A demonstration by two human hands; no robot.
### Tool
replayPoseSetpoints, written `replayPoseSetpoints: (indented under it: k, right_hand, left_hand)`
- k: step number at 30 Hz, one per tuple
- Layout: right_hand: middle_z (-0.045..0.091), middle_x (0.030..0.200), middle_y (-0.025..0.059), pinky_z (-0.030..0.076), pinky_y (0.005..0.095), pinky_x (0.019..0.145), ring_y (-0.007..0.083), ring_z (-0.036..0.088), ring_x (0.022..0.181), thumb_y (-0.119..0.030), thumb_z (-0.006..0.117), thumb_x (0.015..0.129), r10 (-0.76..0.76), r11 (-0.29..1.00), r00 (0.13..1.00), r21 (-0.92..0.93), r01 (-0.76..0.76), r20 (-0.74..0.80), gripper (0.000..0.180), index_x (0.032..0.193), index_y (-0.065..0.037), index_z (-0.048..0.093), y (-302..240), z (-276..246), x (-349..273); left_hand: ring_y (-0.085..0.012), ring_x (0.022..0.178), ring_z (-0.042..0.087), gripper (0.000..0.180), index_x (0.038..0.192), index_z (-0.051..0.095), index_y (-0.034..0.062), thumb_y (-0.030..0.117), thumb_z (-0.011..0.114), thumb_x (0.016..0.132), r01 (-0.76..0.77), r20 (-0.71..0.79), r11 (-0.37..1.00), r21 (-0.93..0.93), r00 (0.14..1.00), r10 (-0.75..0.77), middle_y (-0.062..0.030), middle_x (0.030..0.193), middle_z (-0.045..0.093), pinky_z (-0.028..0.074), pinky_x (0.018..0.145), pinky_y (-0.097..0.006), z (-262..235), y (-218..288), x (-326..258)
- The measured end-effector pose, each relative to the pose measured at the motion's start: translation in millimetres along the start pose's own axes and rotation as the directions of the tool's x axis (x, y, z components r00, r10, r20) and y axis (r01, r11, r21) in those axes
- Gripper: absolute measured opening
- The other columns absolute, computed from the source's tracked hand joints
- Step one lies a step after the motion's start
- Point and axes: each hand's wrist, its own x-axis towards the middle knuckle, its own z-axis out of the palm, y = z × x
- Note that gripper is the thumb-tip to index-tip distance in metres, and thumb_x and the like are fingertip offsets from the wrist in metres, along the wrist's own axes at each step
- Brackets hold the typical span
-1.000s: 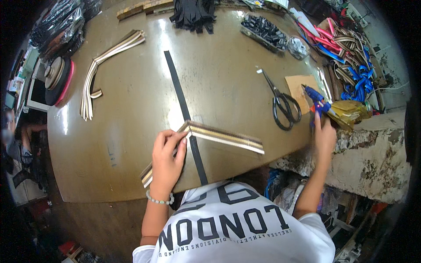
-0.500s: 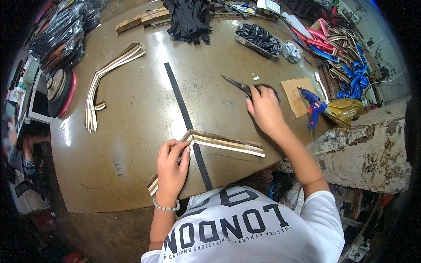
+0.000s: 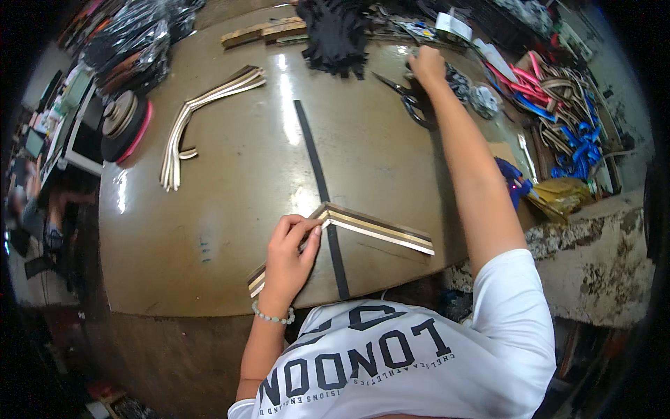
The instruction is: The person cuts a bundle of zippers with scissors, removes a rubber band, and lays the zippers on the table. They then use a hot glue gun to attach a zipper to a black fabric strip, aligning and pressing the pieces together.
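Left hand [image 3: 289,255] pinches folded strip [image 3: 349,227] on brown worktable [image 3: 230,209]; right hand [image 3: 427,66] grips scissors [image 3: 408,98].

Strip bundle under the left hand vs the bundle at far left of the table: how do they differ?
The near bundle is folded into a sharp V, pinned at its corner by the left hand; the far bundle lies in a loose curve, untouched. The near bundle crosses the black strip; the far bundle lies clear of it. Both are stacked pale and dark strips lying flat on the table.
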Motion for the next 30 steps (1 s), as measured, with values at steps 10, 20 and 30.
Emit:
replayPoseSetpoints:
  k: [10,20,30]
  right_hand:
    - [0.07,0.079,0.0111,0.054,0.0281,0.062,0.0136,0.068,0.064,-0.019,0.068,0.085,-0.035,0.86,0.992,0.51,-0.032,0.121,0.024,0.095,0.003,0.07,44.5,-26.8,21.8]
    - [0.066,0.087,0.0058,0.055,0.0253,0.072,0.012,0.065,0.079,-0.003,0.059,0.09,-0.362,0.379,0.915,0.925,-0.029,0.177,0.012,0.099,0.002,0.064,-22.6,-131.4,-204.1]
    - [0.064,0.083,0.0095,0.049,0.0277,0.064,0.0134,0.06,0.07,-0.01,0.066,0.084,-0.27,0.784,0.88,0.62,-0.035,0.392,0.018,0.096,0.003,0.066,3.3,-98.5,-222.9]
  left_hand:
    - [-0.0166,0.071,0.059,0.013,0.098,0.069,0.0015,0.008,0.066,0.087,-0.013,-0.013,1.0,0.006,1.0,0.013,-0.0091,0.091,0.059,0.048,0.061,-0.027,0.9,-3.1,0.7]
    - [-0.0287,0.091,0.056,0.017,0.102,0.066,0.0009,0.005,0.065,0.086,-0.073,0.018,0.996,0.052,0.997,0.072,-0.0121,0.1,0.059,0.047,0.083,-0.037,8.7,10.8,-2.3]
    - [-0.0266,0.093,0.057,0.017,0.101,0.067,0.0028,0.006,0.066,0.085,-0.088,0.091,0.994,0.058,0.992,0.082,-0.0114,0.1,0.06,0.047,0.081,-0.036,5.8,6.8,-1.8]
